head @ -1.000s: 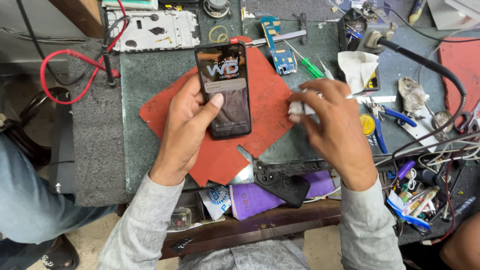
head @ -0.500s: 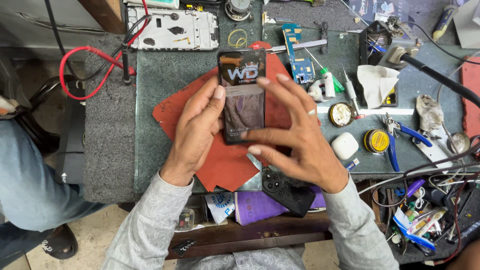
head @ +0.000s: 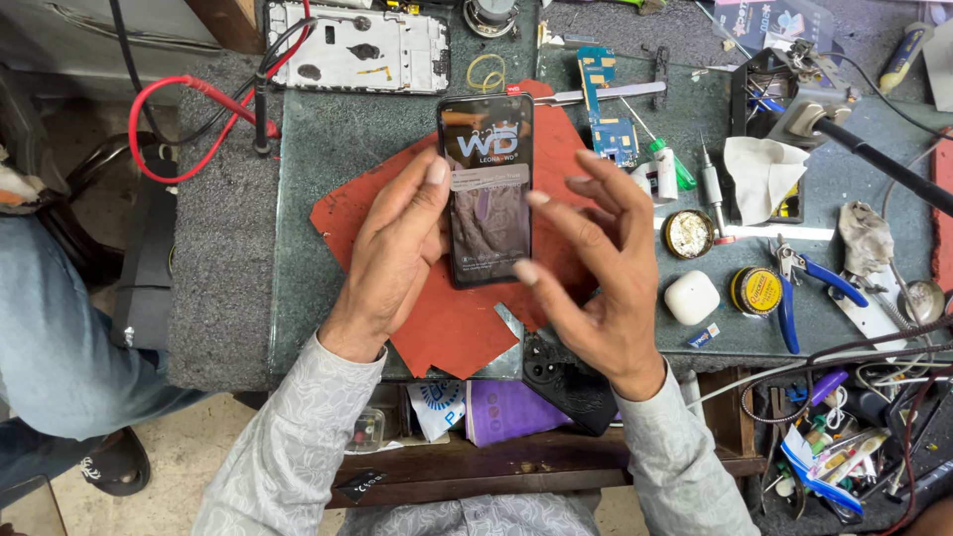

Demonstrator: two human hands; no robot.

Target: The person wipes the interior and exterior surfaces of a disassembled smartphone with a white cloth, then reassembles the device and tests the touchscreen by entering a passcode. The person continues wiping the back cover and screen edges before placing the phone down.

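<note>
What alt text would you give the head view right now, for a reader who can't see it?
The left hand holds a black smartphone with its screen lit above a red mat on a green workbench, while the right hand hovers over it, fingers spread. Pliers, a white case and a circuit board lie to the right.

Your left hand sits on the mat that lies on the counter, with the phone held against its right side, above the mat. Your right hand hovers just right of the phone, fingertips close to its screen. Behind the phone, at the counter's far edge, lies a phone frame; a circuit board lies behind and to the right. Right of your right hand you have a round tin, an earbud case nearer you, then a solder spool and pliers farther right. A cloth lies behind those. A back cover overhangs the counter's near edge beneath your right wrist.
</note>
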